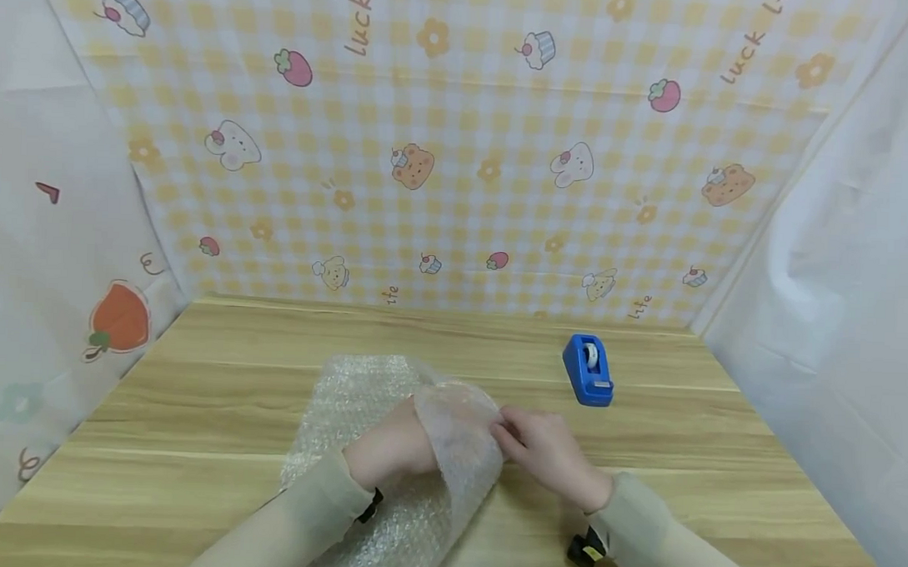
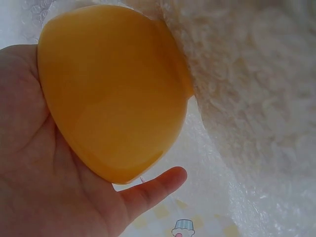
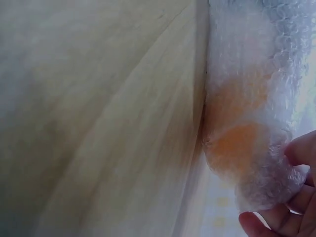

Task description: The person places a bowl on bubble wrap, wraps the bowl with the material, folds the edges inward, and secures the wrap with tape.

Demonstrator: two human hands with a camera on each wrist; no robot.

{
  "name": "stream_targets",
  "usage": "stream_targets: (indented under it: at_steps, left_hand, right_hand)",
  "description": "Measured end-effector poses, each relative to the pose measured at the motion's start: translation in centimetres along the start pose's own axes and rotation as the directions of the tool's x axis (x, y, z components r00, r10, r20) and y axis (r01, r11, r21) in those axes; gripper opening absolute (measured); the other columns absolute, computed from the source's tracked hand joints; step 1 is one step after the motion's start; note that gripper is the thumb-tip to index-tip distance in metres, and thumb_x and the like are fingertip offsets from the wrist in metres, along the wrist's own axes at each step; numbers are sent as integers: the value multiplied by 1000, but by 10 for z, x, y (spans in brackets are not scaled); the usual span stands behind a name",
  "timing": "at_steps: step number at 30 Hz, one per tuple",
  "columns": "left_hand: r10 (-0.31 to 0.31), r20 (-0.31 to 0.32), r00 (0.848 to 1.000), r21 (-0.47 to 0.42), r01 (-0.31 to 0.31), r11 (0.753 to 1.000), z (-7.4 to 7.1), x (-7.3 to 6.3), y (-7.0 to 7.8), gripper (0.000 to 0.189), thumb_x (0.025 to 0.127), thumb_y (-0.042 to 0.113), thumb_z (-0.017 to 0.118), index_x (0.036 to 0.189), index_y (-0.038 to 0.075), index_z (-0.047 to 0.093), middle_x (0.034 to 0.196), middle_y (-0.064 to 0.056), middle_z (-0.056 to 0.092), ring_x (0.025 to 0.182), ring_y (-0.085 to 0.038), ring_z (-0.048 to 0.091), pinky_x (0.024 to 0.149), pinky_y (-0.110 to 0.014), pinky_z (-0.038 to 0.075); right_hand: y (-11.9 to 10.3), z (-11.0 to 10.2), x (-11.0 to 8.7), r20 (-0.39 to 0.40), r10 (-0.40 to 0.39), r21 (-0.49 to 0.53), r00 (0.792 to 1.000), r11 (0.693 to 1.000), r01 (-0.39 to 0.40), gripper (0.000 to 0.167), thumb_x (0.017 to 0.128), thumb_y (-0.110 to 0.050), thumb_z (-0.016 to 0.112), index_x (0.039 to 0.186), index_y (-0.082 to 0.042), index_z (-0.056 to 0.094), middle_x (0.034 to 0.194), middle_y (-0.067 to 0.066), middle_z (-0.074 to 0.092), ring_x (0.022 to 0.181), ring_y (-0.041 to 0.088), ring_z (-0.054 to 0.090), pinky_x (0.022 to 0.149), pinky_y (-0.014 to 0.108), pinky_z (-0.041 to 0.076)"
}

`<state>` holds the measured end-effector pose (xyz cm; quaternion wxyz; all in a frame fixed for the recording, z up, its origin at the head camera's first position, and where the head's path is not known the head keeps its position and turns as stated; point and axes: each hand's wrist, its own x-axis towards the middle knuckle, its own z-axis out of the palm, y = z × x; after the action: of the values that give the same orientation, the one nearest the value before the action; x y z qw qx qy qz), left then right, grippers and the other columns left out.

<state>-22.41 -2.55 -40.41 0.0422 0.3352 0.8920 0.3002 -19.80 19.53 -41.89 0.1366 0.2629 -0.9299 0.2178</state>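
A sheet of bubble wrap lies on the table, with its right part folded up over my left hand. Under that fold, in the left wrist view, a smooth yellow-orange bowl rests against the palm. Its foot faces the wrap on the right. One digit sticks out straight beside the bowl; my other left fingers are hidden behind it. From the right side, my right hand pinches the edge of the fold. The right wrist view shows the bowl's orange through the wrap, next to the pinching fingers.
A blue tape dispenser with a roll of tape stands at the right rear of the wooden table. A yellow checked cloth hangs behind the table, and white cloths hang at both sides.
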Motion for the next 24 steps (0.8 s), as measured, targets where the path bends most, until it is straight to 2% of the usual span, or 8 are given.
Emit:
stream_targets:
  at_steps: [2,4,6,10,12,18,24]
  left_hand:
    - [4,3,1000,6,-4,1000,0,0,0,13,94,46,56,95,40,68,106,17,63,100,-9,58,89,-34,48]
    - [39,8,999,55,-39,998,0,0,1,14,95,45,56,96,38,68,107,17,64,102,-9,58,91,-34,47]
    - [76,37,996,144,-80,986,-1,1,2,18,97,44,53,102,36,69,112,16,64,108,-10,58,97,-36,44]
    - [62,119,991,285,-94,954,-2,0,3,31,99,43,48,120,30,66,128,9,61,121,-15,53,107,-42,34]
    - [49,138,989,328,-93,940,-1,0,3,34,99,41,47,124,27,64,131,4,60,121,-18,53,106,-43,33]
    - [67,143,987,370,-116,922,-1,2,3,33,98,35,49,125,23,63,127,-2,63,116,-22,56,102,-44,35]
    - [66,154,986,367,-119,923,-2,1,2,31,98,32,49,122,20,65,120,-4,66,112,-23,59,104,-46,34]
  right_hand:
    - [-1,0,2,16,18,0,1000,1000,-18,25,95,-21,63,73,-23,52,58,-18,42,48,-3,38,44,18,36]
    - [-2,-1,4,36,41,-3,999,999,-41,28,94,-21,64,70,-22,50,57,-17,41,47,-3,36,43,19,35]
    - [-4,-3,7,65,65,-17,996,998,-64,32,94,-23,64,67,-22,47,55,-16,39,46,-2,34,43,19,33]
    - [-7,-9,16,121,97,-74,988,993,-88,39,92,-22,63,60,-20,41,51,-14,33,43,0,31,42,20,29]
    - [-10,-12,21,154,103,-99,983,991,-88,41,90,-21,64,59,-19,38,50,-13,30,44,2,29,43,21,27]
    - [-15,-19,37,260,97,-145,961,988,-61,45,88,-17,67,57,-18,34,53,-10,24,47,6,24,47,22,21]
    - [-18,-21,42,288,122,-119,950,989,-91,45,86,-14,70,56,-18,36,52,-10,26,47,6,25,47,22,22]
